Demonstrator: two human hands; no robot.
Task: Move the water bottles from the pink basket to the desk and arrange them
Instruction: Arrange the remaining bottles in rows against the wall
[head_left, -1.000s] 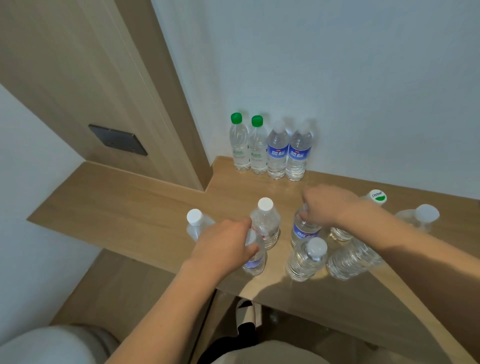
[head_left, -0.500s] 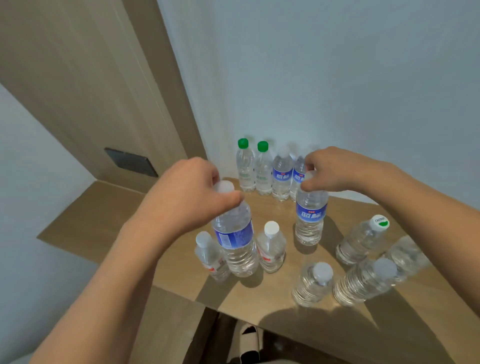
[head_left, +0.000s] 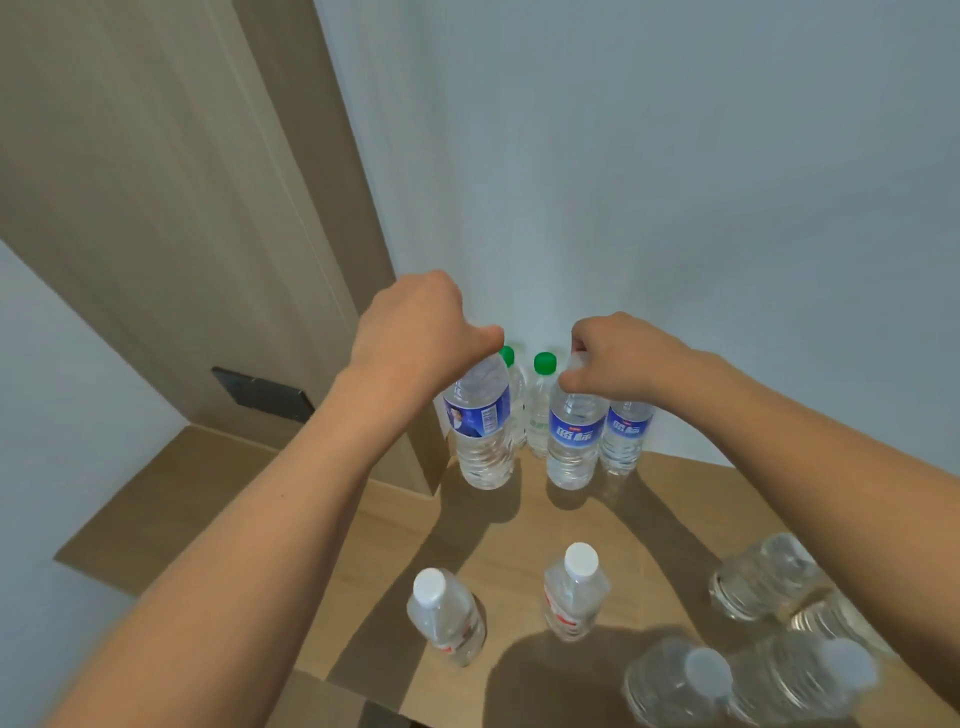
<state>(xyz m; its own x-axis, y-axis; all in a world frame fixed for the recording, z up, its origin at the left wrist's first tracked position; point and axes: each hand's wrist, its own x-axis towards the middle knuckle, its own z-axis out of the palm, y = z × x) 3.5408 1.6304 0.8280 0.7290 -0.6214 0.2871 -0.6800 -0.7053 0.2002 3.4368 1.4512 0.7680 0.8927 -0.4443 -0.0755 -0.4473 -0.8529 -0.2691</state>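
Both hands gripped blue-label bottles by the caps, left hand (head_left: 415, 332) on one bottle (head_left: 480, 426) and right hand (head_left: 618, 358) on another (head_left: 574, 441), probably to extend the back row (head_left: 540, 400) on the desk (head_left: 519, 530); pink basket not visible.

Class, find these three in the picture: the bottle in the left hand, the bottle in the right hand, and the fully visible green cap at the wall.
Left-hand bottle (head_left: 480, 415), head view: blue label.
Right-hand bottle (head_left: 574, 434), head view: blue label.
Green cap (head_left: 544, 362), head view: its side.
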